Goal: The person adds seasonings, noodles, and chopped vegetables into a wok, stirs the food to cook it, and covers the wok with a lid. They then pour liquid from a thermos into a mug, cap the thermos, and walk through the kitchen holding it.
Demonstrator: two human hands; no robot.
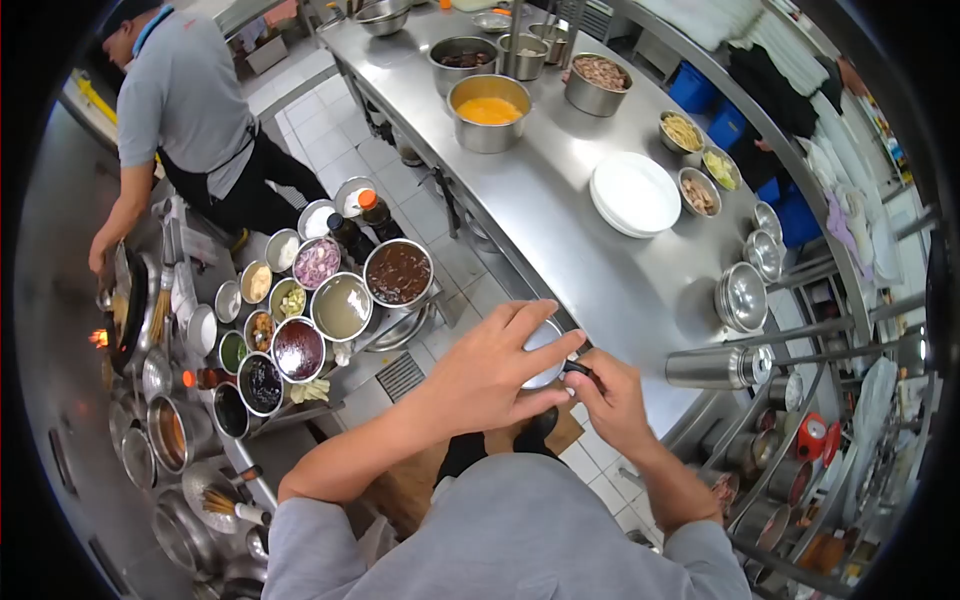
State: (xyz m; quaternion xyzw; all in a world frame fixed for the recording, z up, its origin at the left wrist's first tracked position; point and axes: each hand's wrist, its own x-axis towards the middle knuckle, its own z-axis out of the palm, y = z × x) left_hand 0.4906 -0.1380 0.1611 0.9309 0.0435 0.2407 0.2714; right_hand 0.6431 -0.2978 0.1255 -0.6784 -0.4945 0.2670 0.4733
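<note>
In front of my body I hold a round silver metal vessel with a black handle [545, 378]; its exact kind is hard to make out under my fingers. My left hand [490, 362] lies over its round face, fingers spread and curled about it. Close beside, my right hand [610, 396] is closed around the black handle. Both hands are over the floor, near the edge of the steel table [570, 262].
A stack of white plates [635, 194], a pot of orange liquid [490, 110] and a steel flask [715, 367] stand on the table. Left are sauce pots [299, 349] and bottles [350, 240]. A co-worker [190, 100] stands by a wok [128, 300] over flame.
</note>
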